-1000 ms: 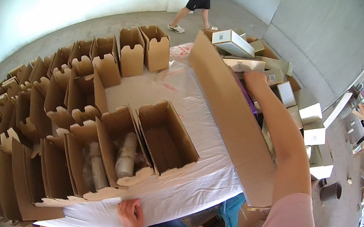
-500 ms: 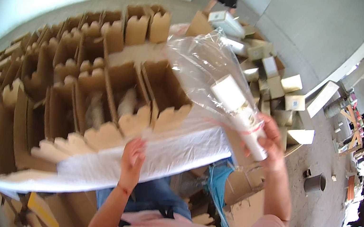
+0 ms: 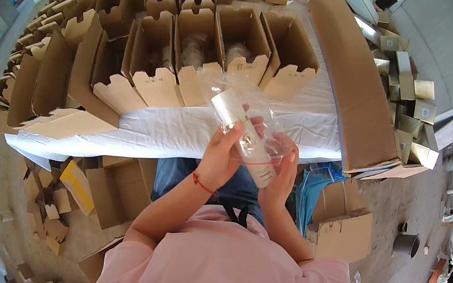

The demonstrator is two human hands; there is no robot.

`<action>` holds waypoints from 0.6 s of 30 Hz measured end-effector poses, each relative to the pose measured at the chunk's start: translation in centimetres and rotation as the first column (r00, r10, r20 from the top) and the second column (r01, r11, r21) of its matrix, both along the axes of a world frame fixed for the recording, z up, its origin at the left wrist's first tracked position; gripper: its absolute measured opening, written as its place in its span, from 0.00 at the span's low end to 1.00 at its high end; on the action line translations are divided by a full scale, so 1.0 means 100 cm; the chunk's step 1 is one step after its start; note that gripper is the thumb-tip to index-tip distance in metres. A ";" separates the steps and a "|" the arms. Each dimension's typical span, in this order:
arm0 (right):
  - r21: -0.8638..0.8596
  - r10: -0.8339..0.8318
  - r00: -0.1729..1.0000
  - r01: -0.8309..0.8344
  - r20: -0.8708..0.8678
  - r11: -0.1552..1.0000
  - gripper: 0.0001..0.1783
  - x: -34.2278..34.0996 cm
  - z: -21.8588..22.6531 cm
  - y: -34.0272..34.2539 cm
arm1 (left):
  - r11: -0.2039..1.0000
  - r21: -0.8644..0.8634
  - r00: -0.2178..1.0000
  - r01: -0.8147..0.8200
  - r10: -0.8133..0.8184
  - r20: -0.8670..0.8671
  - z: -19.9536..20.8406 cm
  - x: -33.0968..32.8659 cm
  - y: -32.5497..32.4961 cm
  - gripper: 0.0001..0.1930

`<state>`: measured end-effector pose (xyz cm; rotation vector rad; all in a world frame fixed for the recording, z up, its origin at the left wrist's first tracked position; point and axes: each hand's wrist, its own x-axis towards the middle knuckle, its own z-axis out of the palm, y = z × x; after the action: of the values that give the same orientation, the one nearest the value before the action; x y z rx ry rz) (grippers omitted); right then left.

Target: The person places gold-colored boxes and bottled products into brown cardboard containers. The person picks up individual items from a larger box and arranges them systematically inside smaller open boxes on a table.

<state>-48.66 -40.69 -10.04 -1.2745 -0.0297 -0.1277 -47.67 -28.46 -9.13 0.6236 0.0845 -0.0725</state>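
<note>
A white cylindrical bottle (image 3: 245, 140) with a gold band lies tilted between my hands, above the table's near edge. Around it is a clear plastic bag (image 3: 264, 114) with a red line across it. My left hand (image 3: 224, 152) grips the bottle from the left, thumb on its upper part and fingertips showing behind. On the other side, my right hand (image 3: 279, 177) closes on the bagged bottle near its lower end; some of those fingers are hidden. Just beyond stand open cardboard boxes (image 3: 287, 78), several with clear-wrapped items (image 3: 192, 51) inside.
A white cloth (image 3: 180, 130) covers the table. A large brown carton (image 3: 354, 79) stands at its right end, beside a pile of gold and white boxes (image 3: 408, 91). Below the table are an open carton (image 3: 120, 186), a blue plastic bag (image 3: 309, 197) and another carton (image 3: 344, 227).
The bagged bottle has come in from the right to in front of my body. My left hand, empty before, now grips it along with the right. The view has shifted too.
</note>
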 end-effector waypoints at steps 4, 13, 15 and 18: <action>-0.245 -0.092 0.914 0.202 0.395 0.948 0.24 0.003 0.001 0.005 | 0.990 -0.059 0.989 0.132 -0.135 -0.055 -0.003 -0.020 -0.017 0.28; -0.312 0.003 0.842 0.196 0.539 0.930 0.23 0.000 -0.003 -0.016 | 0.919 0.354 0.975 0.173 -0.210 0.067 -0.014 -0.024 -0.013 0.27; -0.320 0.049 0.894 0.108 0.446 0.941 0.23 -0.001 -0.001 -0.024 | 0.849 0.508 0.973 0.145 -0.216 0.083 -0.010 -0.018 -0.004 0.28; -0.450 0.191 0.945 -0.054 0.265 0.891 0.25 0.002 0.004 -0.028 | 0.698 0.716 0.957 0.024 -0.224 0.187 -0.005 -0.017 -0.006 0.30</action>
<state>-48.46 -43.54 -9.60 -1.6906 -0.4267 -0.2146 -49.40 -29.01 -9.66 1.4208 -0.2040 -0.0894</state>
